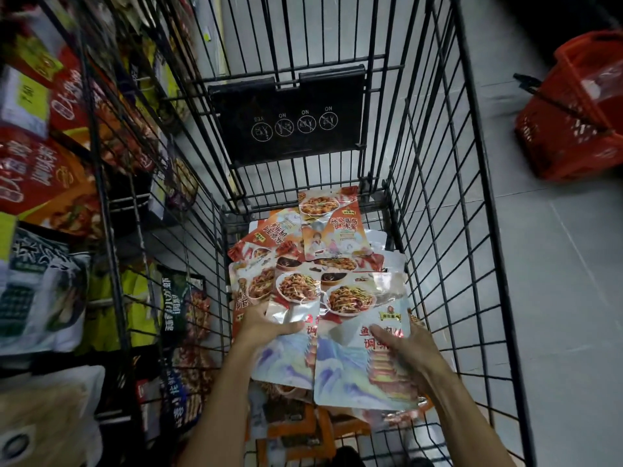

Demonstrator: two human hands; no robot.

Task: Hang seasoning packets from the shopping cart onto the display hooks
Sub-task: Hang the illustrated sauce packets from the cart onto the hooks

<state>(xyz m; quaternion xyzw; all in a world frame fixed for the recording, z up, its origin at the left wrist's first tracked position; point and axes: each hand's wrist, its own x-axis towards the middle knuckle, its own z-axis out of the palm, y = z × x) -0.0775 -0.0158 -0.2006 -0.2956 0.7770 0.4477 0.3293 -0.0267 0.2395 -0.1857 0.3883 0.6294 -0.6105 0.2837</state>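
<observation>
Fingers (288, 327) of my left hand (266, 326) are curled onto the left packet (286, 360). The thumb lies across its silvery face and the other fingers are hidden beneath it, so the hand grips the packet at its left edge. My right hand (409, 347) holds the right packet (350, 375) the same way from the other side. Its thumb is pressed flat on the printed front and the palm wraps the right edge. The two packets sit side by side, their inner edges overlapping, with the noodle-dish pictures pointing away from me.

Both forearms reach forward and down from the bottom of the view into the shopping cart (438, 197). The held packets are raised just above a loose pile of seasoning packets (332, 230) on the cart's floor. More orange packets show under my wrists.

At the cart's far end a black seat flap (290, 119) with round pictograms hangs from the wires. The black wire walls close in on both sides of my arms. Through the left wall I see the display (43, 183) of hanging bags, blurred. To the right, on the grey tiled floor (556, 264), stands a red basket (580, 109), well apart from the cart.
</observation>
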